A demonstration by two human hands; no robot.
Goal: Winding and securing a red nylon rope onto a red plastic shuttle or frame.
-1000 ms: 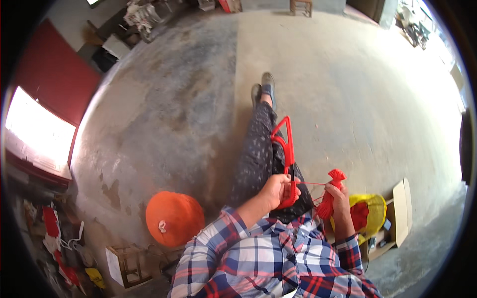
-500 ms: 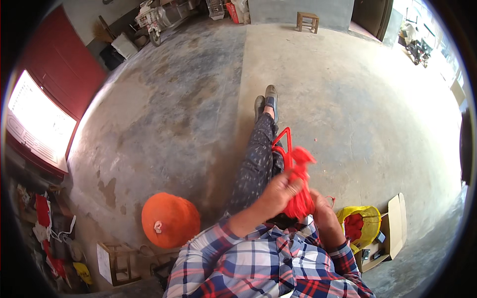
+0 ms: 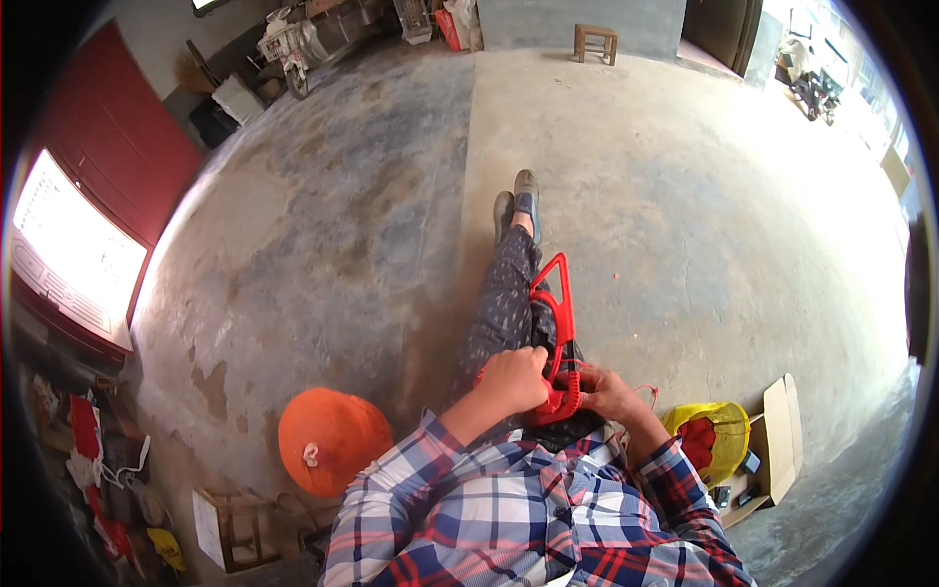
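A red frame with a triangular loop [image 3: 558, 293] at its far end lies lengthwise over my lap. Its near part has a ridged red cord or strand bundle [image 3: 559, 399], low between my hands. My left hand [image 3: 514, 382] is closed in a fist on the red strands, some of which show past its left side. My right hand [image 3: 606, 393] pinches the ridged red part from the right with bent fingers. The palms and the underside of the red piece are hidden.
An orange rounded object [image 3: 333, 442] stands to my left, beside a small wooden frame stool [image 3: 233, 533]. At my right is a yellow mesh basket [image 3: 729, 430] with red pieces, next to an open cardboard box [image 3: 780, 440]. A wooden stool [image 3: 595, 42] stands far ahead.
My left hand has come down from holding the red bundle up and now sits lower at the lap. My right hand has come more into view beside it. The view has shifted slightly.
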